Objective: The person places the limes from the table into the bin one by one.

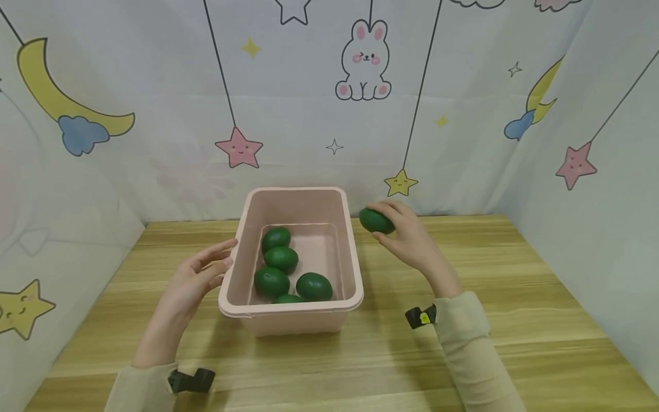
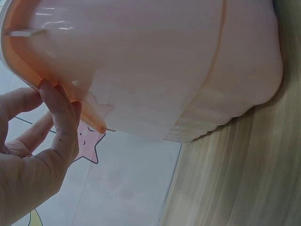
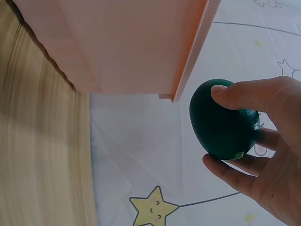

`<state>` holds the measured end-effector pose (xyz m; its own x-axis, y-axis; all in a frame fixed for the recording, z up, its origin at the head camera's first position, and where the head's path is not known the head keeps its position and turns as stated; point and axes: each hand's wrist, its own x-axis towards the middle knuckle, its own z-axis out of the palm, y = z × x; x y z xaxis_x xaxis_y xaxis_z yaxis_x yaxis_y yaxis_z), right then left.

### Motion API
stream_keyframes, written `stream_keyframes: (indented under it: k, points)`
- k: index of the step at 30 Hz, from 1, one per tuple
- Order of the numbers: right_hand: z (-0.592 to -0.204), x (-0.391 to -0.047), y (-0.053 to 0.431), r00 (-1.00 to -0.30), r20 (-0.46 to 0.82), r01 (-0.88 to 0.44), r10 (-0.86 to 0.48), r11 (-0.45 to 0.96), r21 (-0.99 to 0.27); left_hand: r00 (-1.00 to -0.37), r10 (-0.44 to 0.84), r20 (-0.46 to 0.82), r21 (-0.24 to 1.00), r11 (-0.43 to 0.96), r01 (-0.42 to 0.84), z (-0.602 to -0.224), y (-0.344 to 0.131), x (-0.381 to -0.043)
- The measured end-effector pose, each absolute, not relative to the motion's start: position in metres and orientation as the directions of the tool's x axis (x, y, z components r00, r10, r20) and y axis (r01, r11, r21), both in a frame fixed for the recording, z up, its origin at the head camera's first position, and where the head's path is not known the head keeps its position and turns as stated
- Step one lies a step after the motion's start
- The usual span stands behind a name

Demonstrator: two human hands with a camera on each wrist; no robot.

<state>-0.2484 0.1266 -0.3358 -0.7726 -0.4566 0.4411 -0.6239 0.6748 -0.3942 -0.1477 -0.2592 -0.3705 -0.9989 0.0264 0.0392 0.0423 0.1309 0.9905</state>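
My right hand [image 1: 407, 234] holds a dark green avocado [image 1: 374, 220] in the air, just right of a pink plastic bin [image 1: 354, 257]. In the right wrist view the thumb lies over the smooth avocado [image 3: 218, 125] and the fingers curl under it, near its pale stem spot. Several more avocados [image 1: 281, 259] lie inside the bin, mostly along its left side and front; the front wall partly hides one. My left hand [image 1: 198, 277] is at the bin's left side, its relaxed fingertips touching the outer rim [image 2: 33, 84].
The bin stands on a wood-grain table [image 1: 463, 343]. Behind and beside the table hangs a white cloth [image 1: 180, 114] printed with stars, moons and a rabbit. Black bands with small mounts [image 1: 191, 380] are worn at both wrists.
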Motion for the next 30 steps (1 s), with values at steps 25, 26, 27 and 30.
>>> stream_keyframes:
  k: [25,26,27,30]
  points:
    - [-0.316,-0.248,0.101,-0.712,0.455,-0.689,-0.535,0.656,-0.308,-0.998,0.026,0.051,0.99,0.131,0.054,-0.372,-0.263,-0.153]
    - [-0.315,-0.247,0.1,-0.711,0.455,-0.691,-0.537,0.655,-0.306,-0.998,0.025,0.049,0.99,0.132,0.052,-0.372,-0.263,-0.153]
    - [-0.315,-0.247,0.099,-0.708,0.455,-0.693,-0.539,0.653,-0.305,-0.999,0.025,0.047,0.99,0.133,0.049,-0.372,-0.263,-0.153]
    - [-0.312,-0.246,0.096,-0.7,0.462,-0.7,-0.544,0.651,-0.295,-0.999,0.018,0.04,0.989,0.141,0.042,-0.372,-0.263,-0.153]
